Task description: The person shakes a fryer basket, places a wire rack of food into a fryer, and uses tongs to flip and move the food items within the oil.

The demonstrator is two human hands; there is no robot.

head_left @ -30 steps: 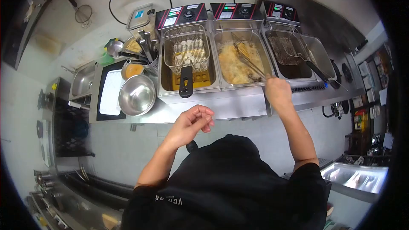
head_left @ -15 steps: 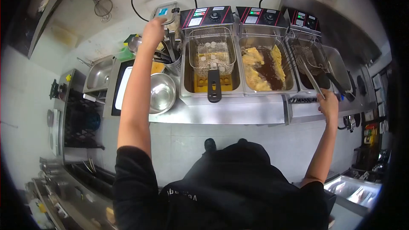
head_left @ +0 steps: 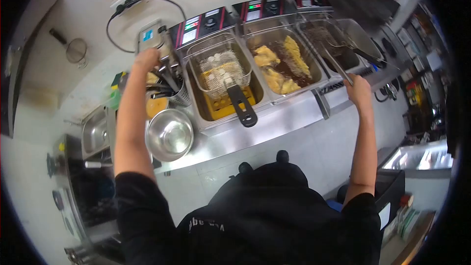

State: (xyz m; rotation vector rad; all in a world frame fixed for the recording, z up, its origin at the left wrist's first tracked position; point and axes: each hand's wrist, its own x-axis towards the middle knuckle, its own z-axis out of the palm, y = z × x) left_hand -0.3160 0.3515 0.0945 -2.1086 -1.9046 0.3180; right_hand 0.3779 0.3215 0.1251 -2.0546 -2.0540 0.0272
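Counter (head_left: 218,142) of stainless steel: carries three fryers side by side, with lit control panels at the back.

Right hand (head_left: 359,90): closed round the near end of a long metal utensil (head_left: 336,63), thumb and fingers wrapped on the handle. Holds it just in front of the right fryer (head_left: 308,0), slanting away over the fryer's left side. Far end of utensil: blurred against the wire, so cannot tell whether touching the basket (head_left: 320,36) there.

Left hand (head_left: 146,61): reaches forward to the tool cluster in the perforated holder (head_left: 182,97), knuckles up, fingers curled. Cannot tell how far open, nor whether gripping any tool. Behind it, near the wall: a lidded container (head_left: 153,39) with a blue label.

Middle fryer (head_left: 297,94): holds golden battered pieces (head_left: 296,56) in dark oil, one long piece along the right, others along the left and front.

Left fryer (head_left: 211,124): holds yellow oil, with a wire basket (head_left: 206,76) set in, small round white pieces inside, black handle (head_left: 241,107) pointing toward the person.

Left of the fryers: a steel bowl (head_left: 170,135) on the counter, just in front of a smaller vessel of orange liquid (head_left: 156,107).
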